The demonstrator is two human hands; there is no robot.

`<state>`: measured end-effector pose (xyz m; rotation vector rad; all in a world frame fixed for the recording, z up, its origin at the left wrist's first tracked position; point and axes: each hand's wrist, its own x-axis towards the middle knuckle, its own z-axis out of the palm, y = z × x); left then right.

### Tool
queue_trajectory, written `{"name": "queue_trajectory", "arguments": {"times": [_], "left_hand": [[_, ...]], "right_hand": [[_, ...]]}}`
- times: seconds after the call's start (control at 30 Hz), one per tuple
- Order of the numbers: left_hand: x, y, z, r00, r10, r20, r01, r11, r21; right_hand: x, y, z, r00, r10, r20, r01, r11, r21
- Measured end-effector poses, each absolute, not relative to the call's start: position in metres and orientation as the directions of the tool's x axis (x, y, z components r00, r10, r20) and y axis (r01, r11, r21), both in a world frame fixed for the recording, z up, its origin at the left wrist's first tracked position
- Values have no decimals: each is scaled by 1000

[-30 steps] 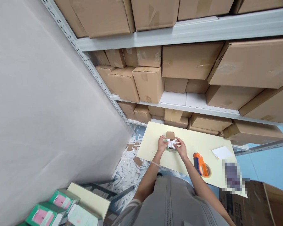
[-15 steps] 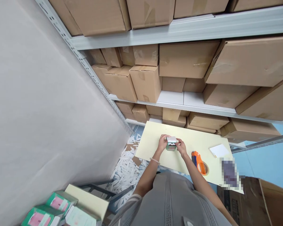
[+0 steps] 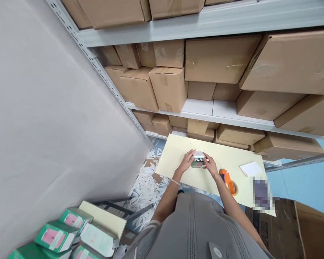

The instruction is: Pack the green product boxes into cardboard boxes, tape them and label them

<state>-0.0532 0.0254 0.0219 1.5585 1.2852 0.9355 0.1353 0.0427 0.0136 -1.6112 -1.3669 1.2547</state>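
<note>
A small green and pink box point(image 3: 197, 164) stands on the cream tabletop point(image 3: 175, 151), its white top flap raised and dark contents just showing at the opening. My left hand point(image 3: 187, 161) holds the box from its left side, fingertips near the flap. On the opposite side, my right hand point(image 3: 210, 165) grips it with fingers bent round the edge. Right of that hand lies an orange tape dispenser point(image 3: 226, 181) carrying a roll of tape. What sits inside the box is too small to make out.
A white pad point(image 3: 250, 169) and a blurred dark item point(image 3: 261, 194) lie at the table's right. Shelves of cardboard boxes point(image 3: 167, 88) rise behind. Several green boxes point(image 3: 52, 235) sit lower left, paper strips point(image 3: 143, 187) cover the floor, and a large carton point(image 3: 283, 226) stands lower right.
The view has tilted down slightly, showing more green boxes at lower left. Both hands stay at the small box; my left fingers have shifted along its side and the flap looks tipped further back.
</note>
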Motion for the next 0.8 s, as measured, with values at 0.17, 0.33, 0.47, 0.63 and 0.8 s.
{"name": "queue_trajectory", "arguments": {"times": [0.17,0.33,0.47,0.63,0.8], "left_hand": [[-49,23,15,200,980,5,320,-70,945],[-46,24,7,219,976,-17,331,-58,942],[-47,24,3,222,975,-17,355,-65,933],[-47,20,0,187,982,23,344,-88,935],[-45,16,2,139,990,28,321,-72,944]], "right_hand": [[136,42,19,22,993,-118,515,-113,-849],[133,41,29,54,989,-135,518,-144,-843],[133,40,31,55,992,-115,466,-127,-876],[130,38,28,50,995,-86,475,-100,-874],[127,35,24,97,992,-78,487,-116,-866]]}}
